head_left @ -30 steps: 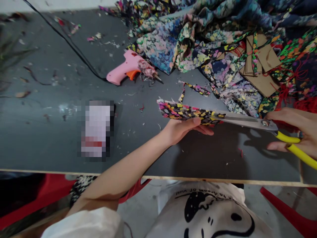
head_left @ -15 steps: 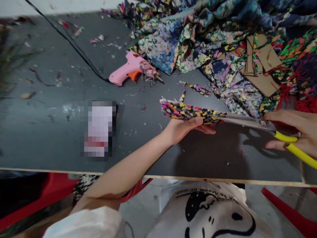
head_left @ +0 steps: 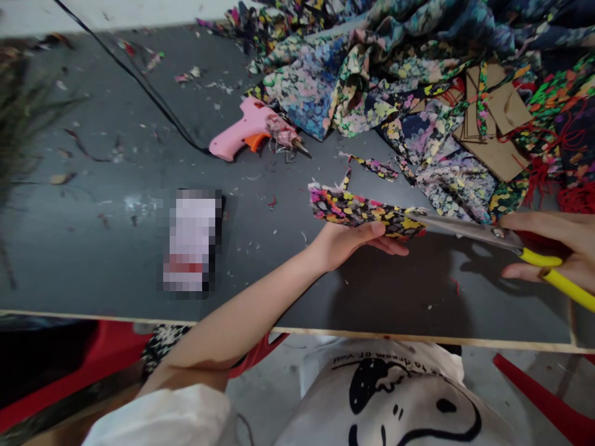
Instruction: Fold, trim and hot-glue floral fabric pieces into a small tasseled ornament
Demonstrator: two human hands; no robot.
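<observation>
My left hand pinches a strip of floral fabric between thumb and fingers, just above the grey table. The strip has frayed edges and a pattern of yellow, pink and black. My right hand grips scissors with yellow handles, at the right edge of view. Their blades point left, and the tips lie at the upper right part of the strip. How far the blades are parted is hard to make out. Beyond the strip lies a thin floral scrap on the table.
A pink glue gun with an orange trigger and black cord rests at the back centre. Left of my forearm lies a blurred-out phone. Floral fabric is heaped at the back right, with cardboard pieces and red threads.
The whole view has shifted slightly, so things sit a little further right. Both hands keep their hold on the fabric strip and the scissors, nearly unchanged.
</observation>
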